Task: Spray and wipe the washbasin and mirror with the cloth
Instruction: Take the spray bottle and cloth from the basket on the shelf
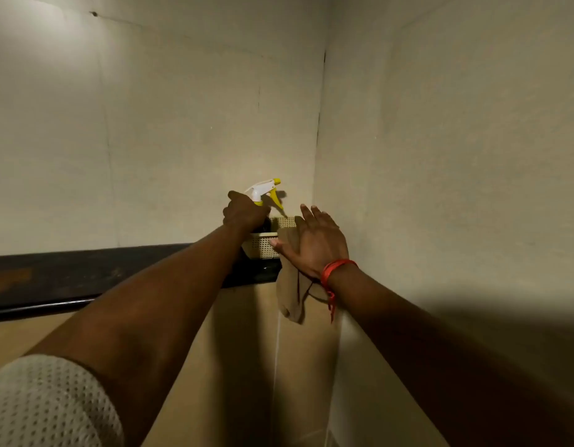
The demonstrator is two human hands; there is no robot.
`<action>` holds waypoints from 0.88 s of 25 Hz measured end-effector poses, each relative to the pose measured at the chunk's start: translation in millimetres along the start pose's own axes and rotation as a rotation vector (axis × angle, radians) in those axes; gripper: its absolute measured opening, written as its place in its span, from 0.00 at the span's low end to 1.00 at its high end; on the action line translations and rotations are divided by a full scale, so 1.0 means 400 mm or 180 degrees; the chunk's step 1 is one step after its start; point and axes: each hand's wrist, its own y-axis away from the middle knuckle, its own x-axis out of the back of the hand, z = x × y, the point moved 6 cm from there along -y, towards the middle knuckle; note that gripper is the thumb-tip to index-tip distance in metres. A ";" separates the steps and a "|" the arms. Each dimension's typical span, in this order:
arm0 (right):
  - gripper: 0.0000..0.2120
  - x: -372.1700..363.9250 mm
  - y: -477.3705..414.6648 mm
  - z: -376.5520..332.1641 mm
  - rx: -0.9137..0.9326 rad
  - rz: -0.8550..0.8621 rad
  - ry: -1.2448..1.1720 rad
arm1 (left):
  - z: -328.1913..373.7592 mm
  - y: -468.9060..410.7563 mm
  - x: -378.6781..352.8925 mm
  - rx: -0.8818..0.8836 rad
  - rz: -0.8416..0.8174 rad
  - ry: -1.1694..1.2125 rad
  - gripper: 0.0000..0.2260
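Left hand wrapped around spray bottle neck, at perforated basket on dark ledge. Right hand fingers spread, palm pressing beige cloth against corner wall, cloth hanging below.

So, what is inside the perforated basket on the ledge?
The spray bottle stands in the basket, gripped by the left hand. Its body and the basket's bottom are hidden by the hand and wall.

The basket sat wedged in the corner on the dark ledge, walls close behind and right; open room lay left along the ledge and above.
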 end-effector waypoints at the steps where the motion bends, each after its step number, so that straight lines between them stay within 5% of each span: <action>1: 0.42 -0.008 0.000 0.006 0.0029 0.0034 0.0045 | 0.000 -0.015 -0.009 -0.0021 -0.0077 -0.0235 0.37; 6: 0.24 -0.026 0.019 0.016 0.0005 0.0626 0.0249 | 0.016 -0.017 0.002 -0.0533 0.0114 -0.0530 0.27; 10: 0.22 0.032 0.034 0.090 -0.0927 0.0890 -0.0587 | 0.054 0.053 0.051 -0.1206 0.0924 0.0150 0.25; 14: 0.22 0.115 0.016 0.155 -0.1370 0.1234 -0.1330 | 0.101 0.114 0.097 -0.1582 0.0866 0.0671 0.23; 18: 0.22 0.214 0.031 0.164 -0.1355 0.1376 -0.1893 | 0.156 0.169 0.159 -0.1340 0.0872 0.1255 0.23; 22: 0.20 0.311 0.085 0.072 -0.1128 0.1500 -0.3199 | 0.224 0.256 0.186 -0.0570 0.0296 0.2394 0.20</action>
